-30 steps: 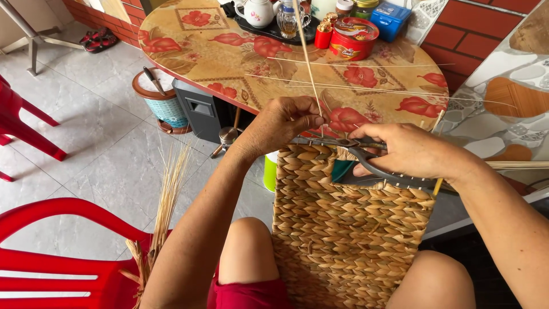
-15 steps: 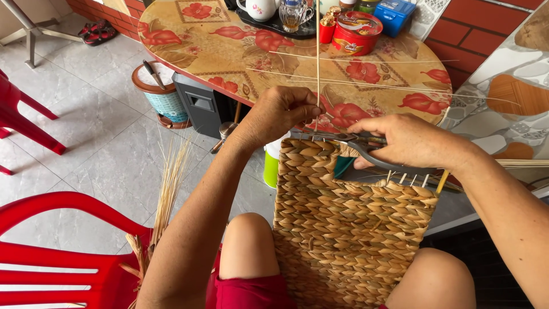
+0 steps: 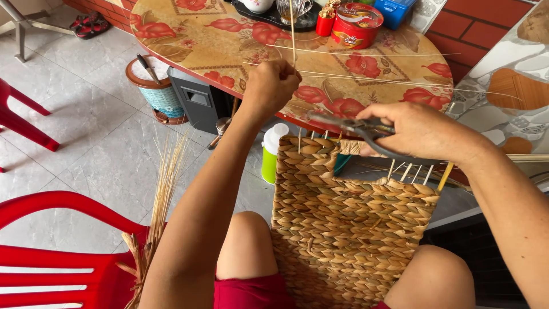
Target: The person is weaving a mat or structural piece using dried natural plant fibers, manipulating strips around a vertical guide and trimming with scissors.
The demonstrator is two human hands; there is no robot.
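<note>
Woven basket (image 3: pixel 349 229) of thick braided straw stands between my knees, its rim rough and unfinished, with thin stakes sticking up. Just above that rim my right hand (image 3: pixel 420 133) closes around dark metal pliers (image 3: pixel 357 129). Beyond the rim my left hand (image 3: pixel 271 86) pinches one thin straw strand (image 3: pixel 293 28) and holds it upright. I judge I am tightening this strand; trimming needs a steady pull. Behind the basket is the flowered table (image 3: pixel 206 34).

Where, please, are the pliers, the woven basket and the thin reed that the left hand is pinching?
pliers (image 3: pixel 366 130), head view, on the dark metal jaws' pivot.
woven basket (image 3: pixel 349 229), head view, on its braided front wall.
thin reed (image 3: pixel 292 26), head view, on the upright stalk above the left hand (image 3: pixel 271 86).
</note>
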